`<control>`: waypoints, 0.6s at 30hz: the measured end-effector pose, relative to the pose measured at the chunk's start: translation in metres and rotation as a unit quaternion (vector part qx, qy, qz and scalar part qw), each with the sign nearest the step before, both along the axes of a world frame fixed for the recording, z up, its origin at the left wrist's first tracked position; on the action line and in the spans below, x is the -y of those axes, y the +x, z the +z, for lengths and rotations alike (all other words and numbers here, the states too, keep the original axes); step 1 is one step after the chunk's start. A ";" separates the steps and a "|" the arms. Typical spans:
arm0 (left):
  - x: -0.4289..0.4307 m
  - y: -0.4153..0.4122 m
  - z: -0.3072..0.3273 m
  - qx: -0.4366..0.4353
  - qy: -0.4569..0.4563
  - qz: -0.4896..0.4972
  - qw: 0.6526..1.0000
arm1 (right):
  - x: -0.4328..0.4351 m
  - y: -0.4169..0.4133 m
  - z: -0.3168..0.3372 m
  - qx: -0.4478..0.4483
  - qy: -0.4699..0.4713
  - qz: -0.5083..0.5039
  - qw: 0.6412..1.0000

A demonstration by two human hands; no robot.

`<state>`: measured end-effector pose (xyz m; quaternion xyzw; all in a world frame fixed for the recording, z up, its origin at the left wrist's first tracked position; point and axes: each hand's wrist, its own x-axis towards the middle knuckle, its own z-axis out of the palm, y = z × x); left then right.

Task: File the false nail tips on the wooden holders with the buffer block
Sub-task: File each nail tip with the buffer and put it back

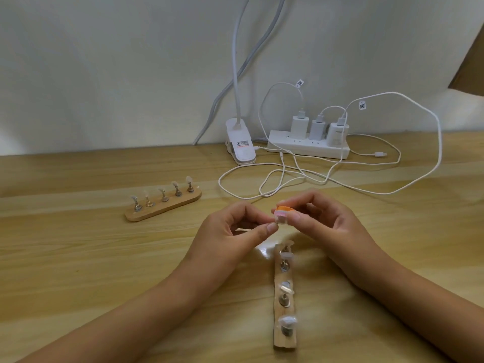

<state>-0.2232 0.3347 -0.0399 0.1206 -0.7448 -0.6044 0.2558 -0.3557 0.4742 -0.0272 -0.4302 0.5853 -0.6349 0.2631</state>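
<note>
My left hand (235, 226) pinches a clear false nail tip (280, 220) between thumb and forefinger above the table. My right hand (324, 218) grips a small buffer block (284, 209), orange on top and pink below, pressed against that tip. Just below the hands a wooden holder (284, 339) runs lengthwise toward me, with several metal stands carrying clear tips. A second wooden holder (162, 209) lies to the left, with several stands and tips upright on it.
A white power strip (309, 148) with three chargers sits at the back by the wall. Loose white cables (288, 176) loop over the wooden table (78, 258) behind my hands. A white clip lamp base (241, 145) stands left of the strip.
</note>
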 end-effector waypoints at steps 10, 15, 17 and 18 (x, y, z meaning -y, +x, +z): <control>0.002 0.000 -0.002 0.001 -0.005 0.005 1.000 | -0.001 0.003 0.001 -0.020 -0.044 0.016 0.999; 0.000 -0.001 -0.001 -0.003 -0.002 0.004 1.000 | 0.000 0.002 0.000 -0.020 -0.030 0.000 0.999; 0.000 0.000 -0.001 0.001 0.002 0.009 1.000 | 0.000 0.004 0.000 -0.020 -0.045 0.009 0.999; 0.001 0.000 -0.001 0.004 0.002 0.011 1.000 | 0.000 0.005 0.000 -0.016 -0.034 0.007 0.999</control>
